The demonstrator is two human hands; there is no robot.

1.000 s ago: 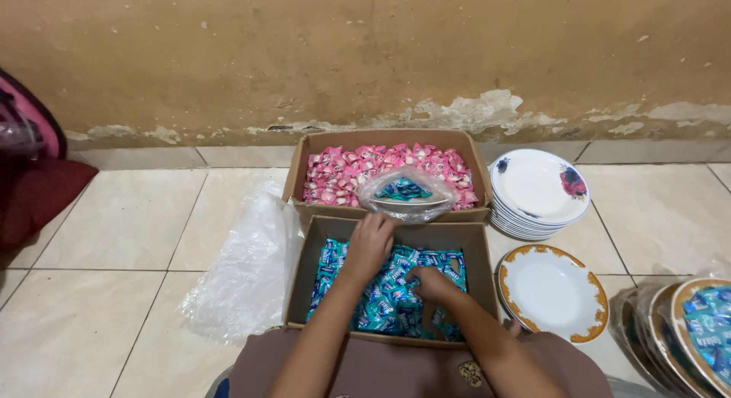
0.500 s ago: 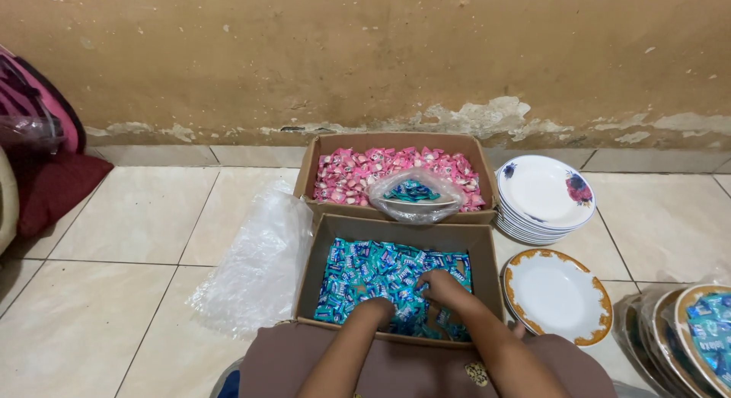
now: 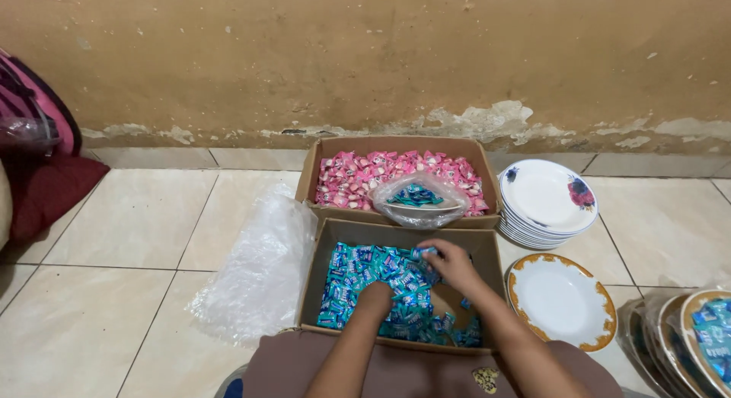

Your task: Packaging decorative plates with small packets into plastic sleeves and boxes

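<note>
Near cardboard box [image 3: 316, 280]: open-topped, on the tiled floor [image 3: 129, 238] just in front of the person's lap, part-filled with blue-wrapped candies [image 3: 358, 272]; bare cardboard shows at its right rear corner and in a patch by the right wrist

Left hand [image 3: 375, 297]: knuckles up, fingers pushed down into the blue candies at the box's middle, forearm rising from the bottom edge; its grip is buried, so whether it is closed on anything I cannot tell

Right hand [image 3: 453, 265]: palm down near the back right of the same box, fingers curled in a narrow grip on a few blue candies at the fingertips

Far cardboard box [image 3: 308, 181]: touching the near box's back wall, filled with pink-wrapped candies [image 3: 350, 177]; a clear plastic bag [image 3: 419, 204] holding some blue candies sits on its front right part

Edges and room: crumpled clear plastic sheet [image 3: 255, 272] lies against the left side of both boxes, open tile beyond it; to the right, a stack of white flowered plates [image 3: 544, 204] and a gold-rimmed plate [image 3: 563, 299] lie just beside the boxes; more plates at the far right edge; wall [image 3: 365, 55] close behind

Change from half a second ago: left hand has sunk deeper among the candies; right hand has moved toward the back of the box
</note>
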